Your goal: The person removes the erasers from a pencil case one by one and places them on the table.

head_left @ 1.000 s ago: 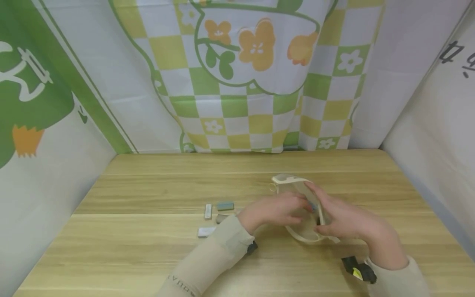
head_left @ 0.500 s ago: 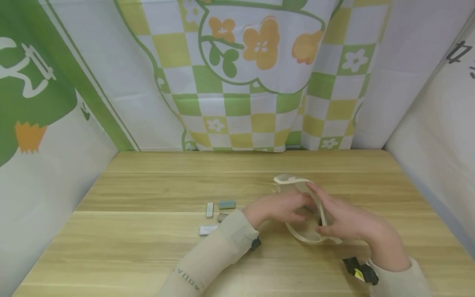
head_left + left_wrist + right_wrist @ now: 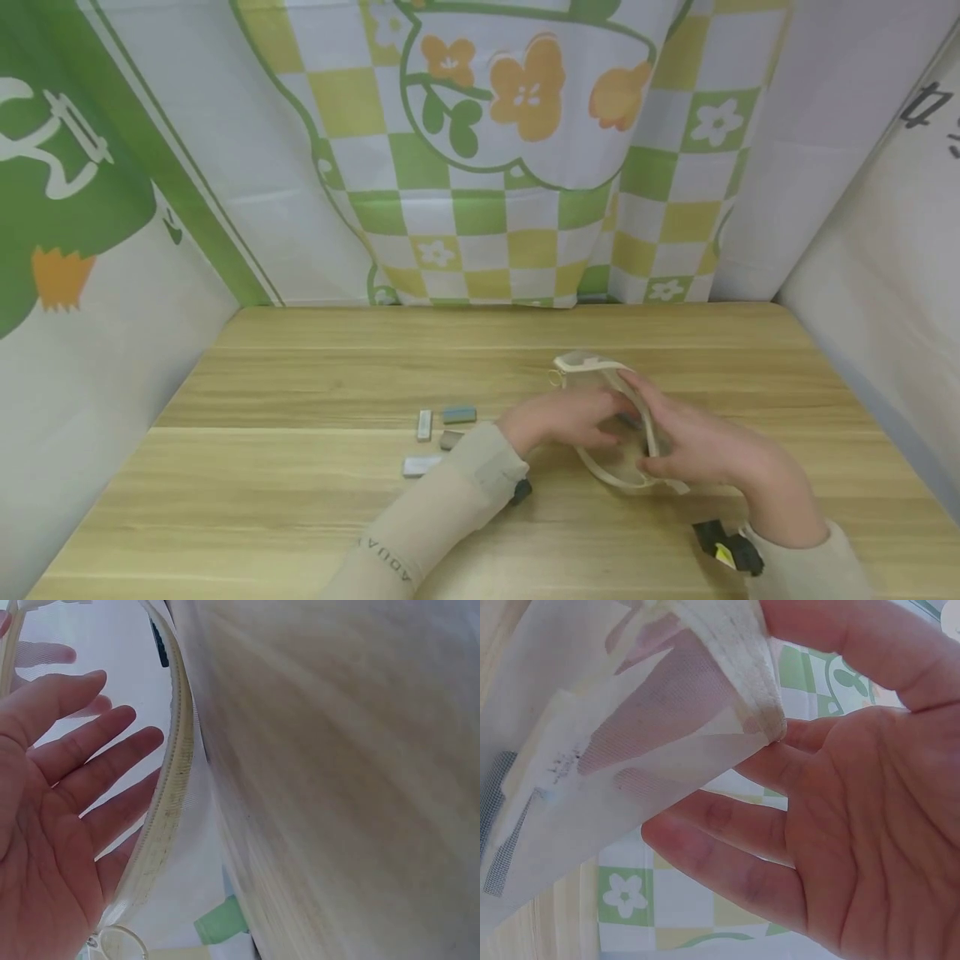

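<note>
A translucent mesh zip pouch (image 3: 609, 478) with a cream zipped edge (image 3: 177, 742) and a ring pull (image 3: 124, 941) stands with its mouth spread. My left hand (image 3: 566, 417) reaches into that mouth, and the left wrist view shows its fingers loosely spread with nothing between them. On the far side, my right hand (image 3: 701, 442) pinches the pouch's edge between thumb and fingers. Through the mesh in the right wrist view show a white piece with small print (image 3: 551, 761) and a dark piece (image 3: 496, 817). The left fingertips are partly hidden inside.
Left of the pouch lie several small flat blocks: a pale upright one (image 3: 423, 425), a blue-green one (image 3: 459, 414), a grey one (image 3: 451, 440) and a white one (image 3: 418, 467), partly behind the left sleeve (image 3: 450, 508). A patterned curtain (image 3: 487, 208) hangs behind the wooden table (image 3: 300, 383).
My left hand has shifted slightly to the right, still within the pouch's mouth. A blue piece near its fingertips shows less than before. The right hand keeps its place on the edge.
</note>
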### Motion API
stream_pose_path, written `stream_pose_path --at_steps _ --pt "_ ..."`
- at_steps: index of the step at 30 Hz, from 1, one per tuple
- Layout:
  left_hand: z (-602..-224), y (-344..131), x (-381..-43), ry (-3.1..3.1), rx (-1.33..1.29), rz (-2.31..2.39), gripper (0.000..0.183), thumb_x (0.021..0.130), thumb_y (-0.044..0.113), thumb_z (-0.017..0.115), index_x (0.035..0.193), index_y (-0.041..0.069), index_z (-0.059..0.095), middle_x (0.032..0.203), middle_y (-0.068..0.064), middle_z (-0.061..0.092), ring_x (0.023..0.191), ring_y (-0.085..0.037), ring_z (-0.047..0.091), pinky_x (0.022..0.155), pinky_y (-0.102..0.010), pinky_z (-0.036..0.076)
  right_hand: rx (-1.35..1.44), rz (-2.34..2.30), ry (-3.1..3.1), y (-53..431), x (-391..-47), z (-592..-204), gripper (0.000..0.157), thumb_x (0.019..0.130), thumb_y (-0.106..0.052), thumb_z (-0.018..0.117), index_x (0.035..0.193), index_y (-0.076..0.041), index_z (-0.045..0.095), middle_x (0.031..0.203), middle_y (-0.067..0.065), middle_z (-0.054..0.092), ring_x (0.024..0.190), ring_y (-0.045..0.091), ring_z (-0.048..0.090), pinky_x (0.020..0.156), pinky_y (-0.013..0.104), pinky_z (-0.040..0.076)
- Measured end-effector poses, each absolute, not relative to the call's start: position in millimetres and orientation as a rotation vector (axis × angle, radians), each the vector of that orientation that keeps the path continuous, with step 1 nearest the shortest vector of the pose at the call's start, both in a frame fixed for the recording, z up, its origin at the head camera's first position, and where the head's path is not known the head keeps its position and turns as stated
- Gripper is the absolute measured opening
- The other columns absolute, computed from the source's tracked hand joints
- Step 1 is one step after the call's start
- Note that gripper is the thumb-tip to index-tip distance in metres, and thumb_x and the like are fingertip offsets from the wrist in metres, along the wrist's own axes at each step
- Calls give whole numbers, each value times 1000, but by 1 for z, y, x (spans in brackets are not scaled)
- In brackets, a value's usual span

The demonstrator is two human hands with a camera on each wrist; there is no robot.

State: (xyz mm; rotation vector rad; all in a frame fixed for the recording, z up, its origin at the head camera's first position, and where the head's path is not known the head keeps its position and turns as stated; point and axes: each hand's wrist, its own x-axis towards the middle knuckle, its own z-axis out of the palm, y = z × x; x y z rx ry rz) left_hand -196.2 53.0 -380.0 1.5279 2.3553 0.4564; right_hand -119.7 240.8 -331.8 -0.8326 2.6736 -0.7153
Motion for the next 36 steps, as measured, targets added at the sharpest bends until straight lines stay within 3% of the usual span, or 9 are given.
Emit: stream_pose_path --at_steps 17,30,36 --pt "-385 60 -199 2341 1507 421 47 92 14 67 136 1 56 138 -9 61 133 -18 53 113 -19 35 -852 -723 2688 243 -120 -332 106 80 -19 79 158 -4 7 146 34 43 101 25 61 95 55 49" --pt "-382 59 -200 2353 1478 400 47 93 14 67 137 3 55 140 -8 60 133 -18 53 113 -20 36 -814 -734 2643 242 -120 -329 106 83 -20 77 158 -4 4 146 33 43 87 14 58 90 48 50" --pt "-382 59 -201 2359 1466 385 47 89 12 70 135 5 58 138 -7 60 132 -17 53 113 -20 36 -819 -732 2649 243 -119 -329 106 83 -20 77 158 -4 3 145 32 45 93 16 60 91 48 51"
